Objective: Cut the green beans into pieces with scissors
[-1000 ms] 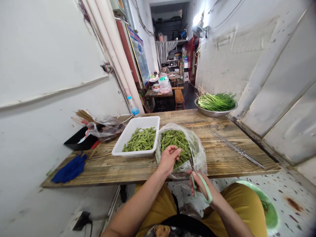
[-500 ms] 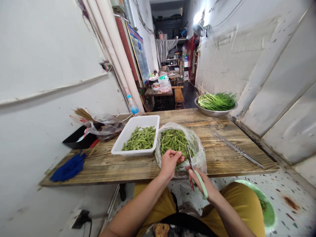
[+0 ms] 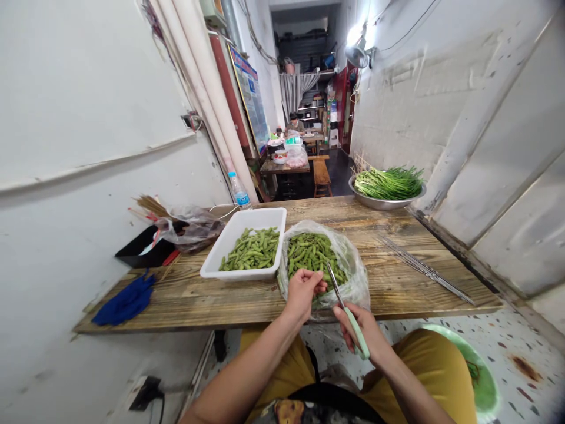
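Observation:
My left hand (image 3: 303, 292) is closed in a pinch on a green bean pod at the near edge of a clear plastic bag (image 3: 358, 277) full of green pods (image 3: 311, 254). My right hand (image 3: 362, 330) grips green-handled scissors (image 3: 348, 312), whose blades point up toward the pod by my left fingers. A white rectangular tray (image 3: 229, 237) holding more pods sits just left of the bag on the wooden table (image 3: 397, 277).
A metal bowl of long green stalks (image 3: 387, 184) stands at the table's far right. Metal skewers (image 3: 424, 268) lie right of the bag. A blue cloth (image 3: 126, 300), a black tray (image 3: 143, 252) with a plastic bag and a water bottle (image 3: 239, 191) are at the left. A green basin (image 3: 479, 377) sits on the floor.
The scissors have swung left toward my left hand, and my right hand has shifted slightly with them. My left hand stays at the bag's near edge, pinching a pod.

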Demonstrator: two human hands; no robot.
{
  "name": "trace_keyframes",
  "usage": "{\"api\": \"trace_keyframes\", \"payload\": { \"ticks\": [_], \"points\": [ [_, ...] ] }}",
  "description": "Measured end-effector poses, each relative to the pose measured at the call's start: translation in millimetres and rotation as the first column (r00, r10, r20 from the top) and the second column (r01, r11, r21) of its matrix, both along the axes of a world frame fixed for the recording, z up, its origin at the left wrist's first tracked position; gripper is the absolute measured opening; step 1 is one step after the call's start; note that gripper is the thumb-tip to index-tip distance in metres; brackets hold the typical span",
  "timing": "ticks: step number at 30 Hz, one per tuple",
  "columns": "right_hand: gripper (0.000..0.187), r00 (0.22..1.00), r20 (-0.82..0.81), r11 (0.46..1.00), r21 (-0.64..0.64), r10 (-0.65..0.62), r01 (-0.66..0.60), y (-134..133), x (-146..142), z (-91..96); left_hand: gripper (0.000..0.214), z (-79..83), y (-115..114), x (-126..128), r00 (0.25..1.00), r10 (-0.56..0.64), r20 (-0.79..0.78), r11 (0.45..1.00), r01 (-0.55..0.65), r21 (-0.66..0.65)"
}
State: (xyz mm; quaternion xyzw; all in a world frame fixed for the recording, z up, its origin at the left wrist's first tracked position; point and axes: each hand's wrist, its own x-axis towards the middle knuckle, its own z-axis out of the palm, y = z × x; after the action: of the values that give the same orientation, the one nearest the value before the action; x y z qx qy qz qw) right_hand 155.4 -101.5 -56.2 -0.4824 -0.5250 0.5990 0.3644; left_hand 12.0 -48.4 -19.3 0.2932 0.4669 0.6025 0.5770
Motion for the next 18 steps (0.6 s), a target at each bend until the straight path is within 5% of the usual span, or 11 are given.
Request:
{"api": "trace_keyframes", "payload": {
  "ticks": [5, 8, 9, 11, 14, 16, 18],
  "points": [
    [0.044, 0.997, -0.061, 0.999, -0.011, -0.044, 0.044, -0.4, 5.0, -2.8, 0.018, 10.9, 27.0, -29.1, 0.999, 0.029, -0.023, 0.999, -0.029, 0.016],
    [0.043, 0.992, -0.111, 0.997, -0.056, -0.054, 0.048, -2.6, 7.2, 0.4, 0.013, 16.2, 45.1, -40.8, 0.955, -0.028, -0.296, 0.999, 0.040, 0.033],
    [0.042, 0.992, -0.116, 0.997, -0.056, -0.054, 0.048, -3.3, 7.4, 1.9, 0.017, 16.3, 50.2, -41.4, 0.880, -0.028, -0.473, 0.996, 0.065, 0.061],
    [0.041, 0.993, -0.107, 0.998, -0.045, -0.058, 0.053, -4.7, 7.4, 5.4, 0.022, 14.4, 58.6, -38.1, 0.603, -0.005, -0.798, 0.979, 0.164, 0.118],
    [0.041, 0.995, -0.077, 0.998, -0.045, -0.057, 0.054, -6.5, 7.6, 9.7, 0.019, 10.1, 66.6, -28.4, 0.210, 0.014, -0.978, 0.946, 0.315, 0.081],
    [0.040, 0.996, -0.065, 0.997, -0.055, -0.054, 0.051, -7.0, 8.9, 9.8, 0.014, 8.9, 68.7, -24.2, 0.124, 0.003, -0.992, 0.934, 0.354, 0.047],
    [0.039, 0.997, -0.052, 0.997, -0.052, -0.053, 0.050, -6.4, 10.9, 6.9, 0.015, 9.5, 67.9, -23.3, 0.161, 0.015, -0.987, 0.918, 0.389, 0.078]
  ]
}}
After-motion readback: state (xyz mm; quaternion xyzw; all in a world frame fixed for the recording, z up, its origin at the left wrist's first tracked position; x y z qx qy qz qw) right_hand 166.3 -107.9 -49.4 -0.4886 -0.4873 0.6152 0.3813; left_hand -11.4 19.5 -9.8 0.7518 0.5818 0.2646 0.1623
